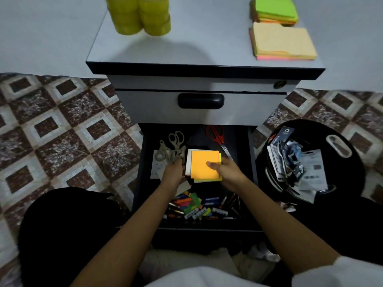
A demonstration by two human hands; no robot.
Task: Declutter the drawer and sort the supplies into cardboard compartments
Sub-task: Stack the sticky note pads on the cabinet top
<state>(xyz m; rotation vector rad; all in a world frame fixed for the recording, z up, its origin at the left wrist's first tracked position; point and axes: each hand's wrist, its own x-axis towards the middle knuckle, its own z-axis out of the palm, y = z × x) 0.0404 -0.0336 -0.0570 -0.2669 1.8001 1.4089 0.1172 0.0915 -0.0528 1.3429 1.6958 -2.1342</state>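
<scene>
Two hands flank the sticky-note stack (204, 166) in the drawer (251, 160): right hand (227, 172) pinches it thumb-on-top, left hand (173, 172) finger position unclear, markers (196, 211) labels blurred.

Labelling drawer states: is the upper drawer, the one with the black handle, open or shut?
Shut. The upper drawer sits flush in the cabinet; only the lower drawer is pulled out.

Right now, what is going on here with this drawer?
A person is working over the open drawer of a small cabinet. The right hand holds a stack of sticky notes, orange on top, with the thumb on it. The left hand is at the stack's left edge; its grip is hidden. Beige scissors, red scissors and loose markers lie unsorted in the drawer. Note pads and tape rolls stand on the cabinet.
</scene>
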